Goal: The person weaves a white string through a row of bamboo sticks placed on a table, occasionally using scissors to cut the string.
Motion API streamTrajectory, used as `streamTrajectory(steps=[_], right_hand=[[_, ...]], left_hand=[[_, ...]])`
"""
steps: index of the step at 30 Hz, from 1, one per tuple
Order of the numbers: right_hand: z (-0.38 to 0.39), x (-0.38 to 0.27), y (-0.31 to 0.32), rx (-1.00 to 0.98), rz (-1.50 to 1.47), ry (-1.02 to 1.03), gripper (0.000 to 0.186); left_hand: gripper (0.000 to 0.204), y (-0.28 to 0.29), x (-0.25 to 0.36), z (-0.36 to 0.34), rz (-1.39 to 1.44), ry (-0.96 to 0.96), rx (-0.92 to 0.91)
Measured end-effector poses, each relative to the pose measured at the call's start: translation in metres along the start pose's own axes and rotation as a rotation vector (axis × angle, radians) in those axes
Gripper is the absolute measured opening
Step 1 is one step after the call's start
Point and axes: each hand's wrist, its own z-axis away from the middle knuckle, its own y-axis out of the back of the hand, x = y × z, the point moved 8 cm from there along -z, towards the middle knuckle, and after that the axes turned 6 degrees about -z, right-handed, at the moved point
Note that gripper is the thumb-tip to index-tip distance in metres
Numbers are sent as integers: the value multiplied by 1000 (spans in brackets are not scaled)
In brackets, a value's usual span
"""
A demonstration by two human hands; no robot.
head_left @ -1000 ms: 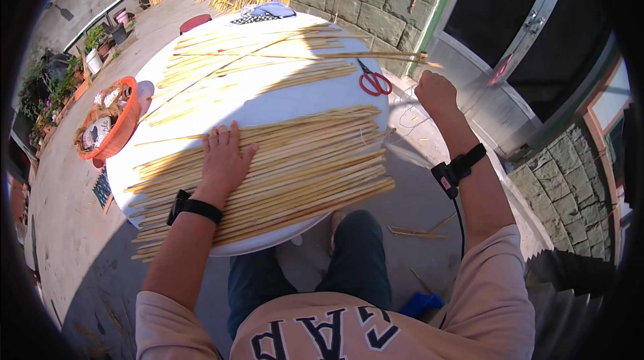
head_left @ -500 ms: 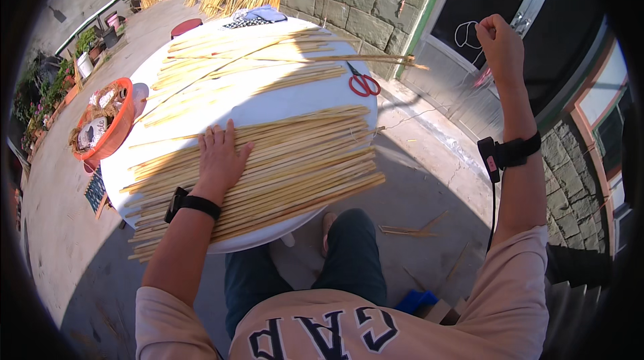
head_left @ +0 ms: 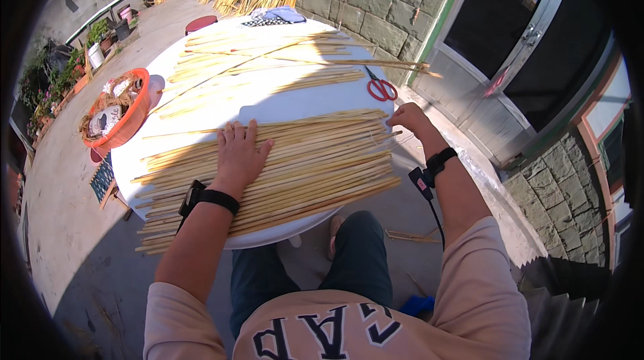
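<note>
A row of straw-coloured plant stalks [head_left: 315,162] lies side by side along the near edge of a round white table [head_left: 288,101]. My left hand [head_left: 243,159] rests flat on the row, fingers spread, pressing on its left half. At the right end of the stalks, my right hand [head_left: 411,120] is closed in a pinch. A thin pale thread [head_left: 373,137] shows faintly among the stalk ends; the piece in my fingers is too fine to follow clearly. Just beyond that hand lie red-handled scissors [head_left: 382,89].
More loose stalks [head_left: 268,58] cover the table's far half, some jutting past its right edge. An orange basin [head_left: 134,115] with odds and ends stands at the left. Folded cloth [head_left: 282,16] sits at the back. A glass door [head_left: 523,44] is to the right.
My right hand has come down and left from high beside the door to the stalks' right end; the thread loop hanging from it no longer shows. My left hand stays on the row.
</note>
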Motion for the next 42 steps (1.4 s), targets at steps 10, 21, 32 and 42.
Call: streamTrajectory(steps=[10, 21, 32, 42], right_hand=[[14, -6, -11, 39, -256, 117, 12], [25, -49, 36, 459, 338, 347, 15], [66, -140, 77, 539, 1157, 536, 7], [79, -140, 151, 720, 1248, 428, 6]], left_hand=[[61, 2, 1, -2, -26, -1, -15], [61, 3, 1, 0, 11, 18, -63], [60, 3, 0, 0, 37, 6, 1], [62, 0, 1, -4, 36, 21, -39]])
